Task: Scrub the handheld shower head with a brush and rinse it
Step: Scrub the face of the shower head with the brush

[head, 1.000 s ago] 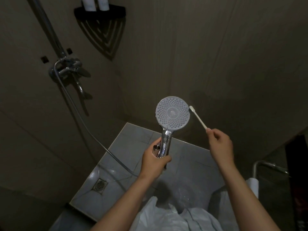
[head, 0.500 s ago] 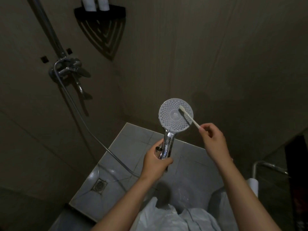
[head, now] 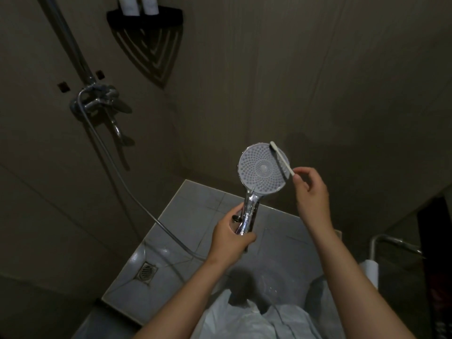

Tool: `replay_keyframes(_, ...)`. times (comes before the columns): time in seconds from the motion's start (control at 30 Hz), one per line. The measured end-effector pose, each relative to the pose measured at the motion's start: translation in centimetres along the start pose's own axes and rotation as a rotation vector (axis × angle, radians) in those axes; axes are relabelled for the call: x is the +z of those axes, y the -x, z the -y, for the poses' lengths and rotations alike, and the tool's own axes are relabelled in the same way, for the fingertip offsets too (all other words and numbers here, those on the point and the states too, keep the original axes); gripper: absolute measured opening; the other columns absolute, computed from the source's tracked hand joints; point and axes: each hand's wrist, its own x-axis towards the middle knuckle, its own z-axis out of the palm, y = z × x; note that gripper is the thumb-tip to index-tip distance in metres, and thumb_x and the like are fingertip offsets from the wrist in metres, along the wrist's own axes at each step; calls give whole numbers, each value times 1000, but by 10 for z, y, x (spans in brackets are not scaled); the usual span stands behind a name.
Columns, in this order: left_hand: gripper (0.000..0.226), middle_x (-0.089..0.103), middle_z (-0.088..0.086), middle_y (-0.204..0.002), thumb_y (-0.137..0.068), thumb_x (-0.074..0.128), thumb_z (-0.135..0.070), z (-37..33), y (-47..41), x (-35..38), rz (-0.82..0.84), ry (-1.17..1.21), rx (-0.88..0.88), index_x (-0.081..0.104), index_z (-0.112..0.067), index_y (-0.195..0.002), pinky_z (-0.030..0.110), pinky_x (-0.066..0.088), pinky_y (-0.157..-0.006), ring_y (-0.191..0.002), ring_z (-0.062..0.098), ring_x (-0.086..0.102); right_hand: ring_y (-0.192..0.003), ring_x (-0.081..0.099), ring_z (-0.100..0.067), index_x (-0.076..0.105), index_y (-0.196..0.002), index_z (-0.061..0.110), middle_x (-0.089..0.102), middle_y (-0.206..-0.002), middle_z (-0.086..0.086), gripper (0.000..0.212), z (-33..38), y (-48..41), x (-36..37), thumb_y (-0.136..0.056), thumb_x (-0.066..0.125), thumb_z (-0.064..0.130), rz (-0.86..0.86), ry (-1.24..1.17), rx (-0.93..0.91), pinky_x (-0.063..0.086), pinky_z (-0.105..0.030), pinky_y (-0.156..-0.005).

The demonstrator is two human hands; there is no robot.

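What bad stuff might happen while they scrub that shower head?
The right hand pinches the thin brush only at its very end, so it may slip and fall. The left hand grips the shower head low on its shiny handle, so the head might wobble under the scrubbing.

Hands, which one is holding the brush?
The right hand pinches the white brush; the left hand only grips the shower head by its handle.

Dimly lit throughout. Brightest at 6 o'clock on the floor tiles [head: 195, 211], glinting off the chrome handle of the shower head [head: 263, 168]. Hard slatted shadow under the corner shelf [head: 144, 17] at 11 o'clock. Bent and murky toward the edges.
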Motion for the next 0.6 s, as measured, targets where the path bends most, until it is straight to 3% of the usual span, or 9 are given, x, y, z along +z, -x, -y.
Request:
replay_keyframes(0.17, 72, 66, 3, -83, -67, 66, 10, -1, 0, 3, -10, 13, 11, 55, -35, -122, 27, 45, -43, -46, 11, 53, -88, 65, -23, 64, -92, 17, 69, -94, -6, 9, -2, 6, 11, -92, 55, 16, 226, 16, 3, 53, -44, -78)
replay_keyframes(0.23, 72, 65, 1, -83, -67, 67, 10, 0, 0, 1, -2, 18, 6, 55, -31, -125, 27, 46, -44, -48, 10, 54, -88, 65, -18, 66, -94, 14, 70, -92, -3, 10, -3, 6, 9, -92, 55, 15, 277, 32, 4, 52, -39, -80)
replay_keyframes(0.33, 72, 66, -1, -81, -67, 67, 11, 3, -1, -1, -11, 30, -11, 56, -28, -126, 28, 46, -45, -52, 12, 55, -71, 58, -12, 64, -93, 16, 67, -84, -1, 10, -10, -2, -1, -93, 54, 18, 113, 32, 22, 46, -34, -65)
replay_keyframes(0.47, 72, 66, 2, -88, -67, 69, 8, 2, 0, 1, 2, 20, -29, 53, -31, -126, 27, 47, -46, -52, 10, 56, -72, 54, -10, 61, -94, 17, 61, -79, 5, 10, -14, -2, -5, -94, 52, 18, -47, 56, 22, 44, -33, -66)
replay_keyframes(0.53, 71, 67, 3, -90, -67, 67, 9, 0, 0, 3, -2, 30, -28, 54, -32, -124, 26, 45, -44, -49, 9, 55, -68, 52, -6, 61, -93, 12, 61, -78, 6, 9, -12, 8, 3, -94, 53, 15, 63, 37, -9, 42, -29, -63)
replay_keyframes(0.6, 69, 65, 2, -86, -67, 66, 12, -1, -1, 3, -8, 48, -21, 56, -27, -123, 25, 45, -43, -48, 9, 53, -75, 57, -8, 63, -92, 9, 64, -83, 5, 8, -12, 20, 10, -92, 56, 11, 296, 29, -19, 44, -26, -68)
